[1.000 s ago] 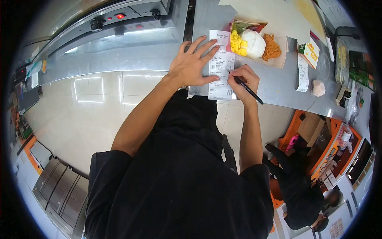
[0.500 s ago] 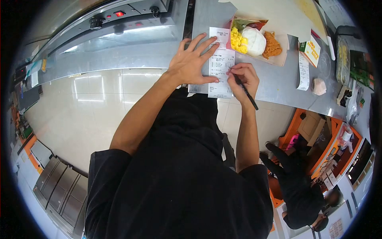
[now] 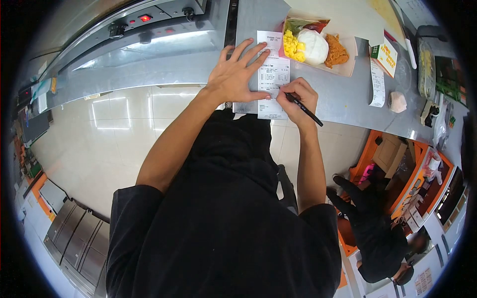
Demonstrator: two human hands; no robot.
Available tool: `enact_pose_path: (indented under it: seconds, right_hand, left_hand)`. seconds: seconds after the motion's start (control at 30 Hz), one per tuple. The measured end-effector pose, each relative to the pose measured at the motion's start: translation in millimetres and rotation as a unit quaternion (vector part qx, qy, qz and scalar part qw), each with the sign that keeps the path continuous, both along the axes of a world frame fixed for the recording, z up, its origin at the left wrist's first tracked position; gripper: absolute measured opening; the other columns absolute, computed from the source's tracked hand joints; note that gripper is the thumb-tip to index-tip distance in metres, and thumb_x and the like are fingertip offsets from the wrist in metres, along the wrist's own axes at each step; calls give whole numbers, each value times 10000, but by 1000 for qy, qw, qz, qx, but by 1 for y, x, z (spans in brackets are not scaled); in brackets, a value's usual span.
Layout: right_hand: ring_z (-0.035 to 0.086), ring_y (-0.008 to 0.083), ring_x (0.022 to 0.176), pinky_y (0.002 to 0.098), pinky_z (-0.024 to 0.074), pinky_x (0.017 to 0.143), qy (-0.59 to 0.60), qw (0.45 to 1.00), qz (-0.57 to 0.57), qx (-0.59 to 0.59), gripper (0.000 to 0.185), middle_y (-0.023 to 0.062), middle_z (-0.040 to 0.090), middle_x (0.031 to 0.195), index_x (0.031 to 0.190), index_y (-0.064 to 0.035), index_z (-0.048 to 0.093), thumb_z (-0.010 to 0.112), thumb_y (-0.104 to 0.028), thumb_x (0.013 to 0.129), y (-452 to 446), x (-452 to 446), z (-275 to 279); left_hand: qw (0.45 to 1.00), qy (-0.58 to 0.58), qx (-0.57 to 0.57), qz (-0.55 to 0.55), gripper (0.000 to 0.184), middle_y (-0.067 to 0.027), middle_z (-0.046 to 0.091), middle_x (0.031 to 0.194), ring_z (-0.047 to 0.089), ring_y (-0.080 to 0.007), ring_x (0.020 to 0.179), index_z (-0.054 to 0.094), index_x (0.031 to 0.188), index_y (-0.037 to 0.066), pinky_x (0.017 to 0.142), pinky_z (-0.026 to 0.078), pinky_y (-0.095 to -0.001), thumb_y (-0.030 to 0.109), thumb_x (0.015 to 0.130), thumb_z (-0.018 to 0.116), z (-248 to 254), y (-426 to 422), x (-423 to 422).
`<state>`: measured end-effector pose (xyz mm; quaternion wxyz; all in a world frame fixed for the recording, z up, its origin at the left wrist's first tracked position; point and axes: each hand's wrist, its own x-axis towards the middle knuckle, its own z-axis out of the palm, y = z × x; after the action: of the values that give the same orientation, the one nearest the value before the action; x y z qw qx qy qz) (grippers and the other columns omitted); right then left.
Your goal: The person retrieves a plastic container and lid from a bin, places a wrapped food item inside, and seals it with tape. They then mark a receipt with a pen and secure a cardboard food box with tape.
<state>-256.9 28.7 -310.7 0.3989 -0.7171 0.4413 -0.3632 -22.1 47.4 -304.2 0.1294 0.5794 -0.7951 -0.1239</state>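
Observation:
A long printed receipt [image 3: 272,74] lies on the steel counter, its lower end reaching over the front edge. My left hand [image 3: 236,74] is spread flat, with fingertips and thumb on the receipt's left side. In my right hand [image 3: 301,99] is a black pen [image 3: 309,111], its tip end at the paper's right side. Just beyond the receipt sits an open paper food box [image 3: 343,71]. Inside it are yellow scrambled egg [image 3: 293,48], a mound of white rice [image 3: 313,47] and a piece of fried chicken [image 3: 337,51].
Right of the box, a second receipt [image 3: 377,84] hangs from a small printed carton [image 3: 384,58], near a pale pinkish lump [image 3: 397,102]. A steel appliance with knobs [image 3: 117,31] stands at left. Another person [image 3: 380,238] in black is at lower right, by orange shelving [image 3: 365,154].
My right hand has shifted slightly up and left over the receipt, and the pen lies at a flatter angle. The left hand stays spread on the paper. The whole view has shifted a little.

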Motion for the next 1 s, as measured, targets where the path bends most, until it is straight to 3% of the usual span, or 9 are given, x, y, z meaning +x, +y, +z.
enact_pose_path:
  seconds: [0.07,0.13,0.27,0.3,0.43,0.6,0.67,0.77,1.0]
  right_hand:
    - [637,105,682,217,512,603,10,1000,-13,-5,123,65,630,857,844,16,681,757,96,791,4,-5,-3]
    - [652,134,692,245,542,603,-74,987,-143,-10,110,89,617,921,878,38,643,718,111,843,5,-9,-14]
    - [695,182,773,289,604,689,-140,987,-77,9,108,112,608,1007,906,58,623,691,132,868,17,-8,-6]
    - [671,127,749,226,548,706,-168,981,-86,45,147,72,628,928,886,22,676,734,99,775,22,-4,-1]
    - [653,113,706,223,517,646,-56,997,-47,38,144,62,645,865,832,-11,691,756,81,742,24,-4,5]
    - [640,111,662,246,502,598,-41,998,-39,14,154,58,648,817,826,-30,697,776,60,729,24,-2,5]
    - [640,116,650,254,503,589,-43,998,-39,21,155,59,649,807,822,-33,697,780,55,725,25,4,7]
    - [595,63,657,196,451,572,-24,999,5,-41,139,51,641,831,819,-3,698,783,87,756,21,9,6]
    - [616,68,673,194,465,585,-25,1000,7,-2,131,53,648,841,829,-3,707,781,82,762,22,2,-6]
  left_hand:
    - [1000,-4,5,-2,1107,-67,311,1671,249,-325,1537,422,1573,151,1189,245,-617,737,704,776,0,-1,0]
    - [1000,-1,1,-1,1109,-67,311,1671,249,-324,1536,423,1571,148,1188,245,-616,739,703,776,1,-3,0]
    - [1000,6,-3,-4,1113,-68,312,1669,251,-327,1534,424,1568,137,1184,249,-616,743,703,776,1,0,0]
    - [1000,8,-2,-6,1113,-68,312,1669,251,-327,1534,424,1568,137,1184,249,-616,743,703,776,2,0,-1]
    - [1000,-12,-3,-7,1125,-68,323,1664,237,-310,1541,416,1575,123,1194,222,-600,783,719,727,-1,1,0]
    - [1000,-20,-4,-6,1126,-85,305,1672,226,-322,1545,408,1587,170,1194,215,-615,798,708,725,-1,-1,0]
    - [1000,-24,1,-17,1099,-94,289,1678,211,-332,1551,404,1593,232,1192,210,-631,809,711,714,0,0,-1]
    - [999,-29,-1,-21,1078,-99,287,1681,198,-337,1557,402,1594,272,1190,206,-644,819,714,703,-1,0,0]
    - [1000,-25,3,-15,1081,-101,287,1682,190,-330,1562,396,1599,266,1193,203,-644,830,723,687,-1,0,0]
